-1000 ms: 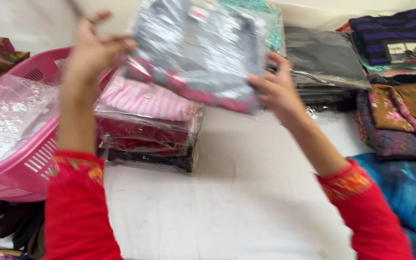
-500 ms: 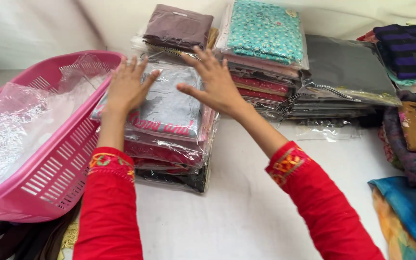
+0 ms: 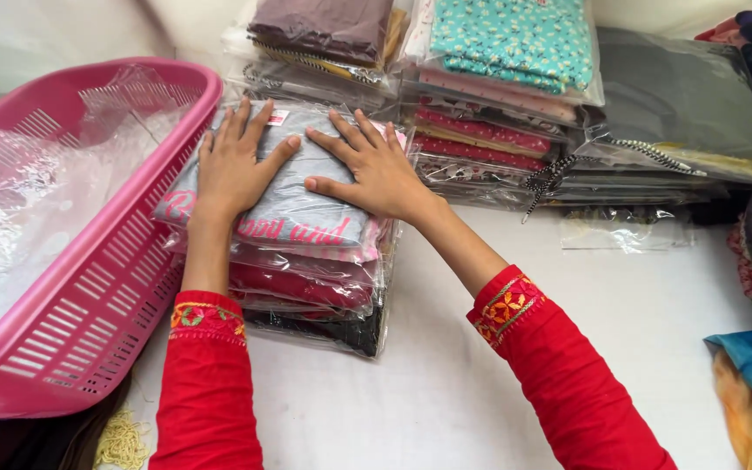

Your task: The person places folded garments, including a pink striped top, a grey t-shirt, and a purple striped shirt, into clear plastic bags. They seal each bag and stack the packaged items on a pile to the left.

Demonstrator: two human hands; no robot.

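A folded grey shirt (image 3: 293, 196) with pink letters sits in a clear, shiny bag. It lies on top of a stack of bagged clothes (image 3: 306, 292) on the white counter (image 3: 446, 383). The left hand (image 3: 235, 165) and right hand (image 3: 376, 170) press flat on it, fingers spread wide. A pink basket (image 3: 89, 287) stands just beside the stack. More bagged clothes (image 3: 498, 96) are piled behind.

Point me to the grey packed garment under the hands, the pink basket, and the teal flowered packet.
grey packed garment (image 3: 293, 209), head view, on its front panel between the wrists.
pink basket (image 3: 89, 300), head view, on its slotted side wall.
teal flowered packet (image 3: 511, 39), head view, on its top face.
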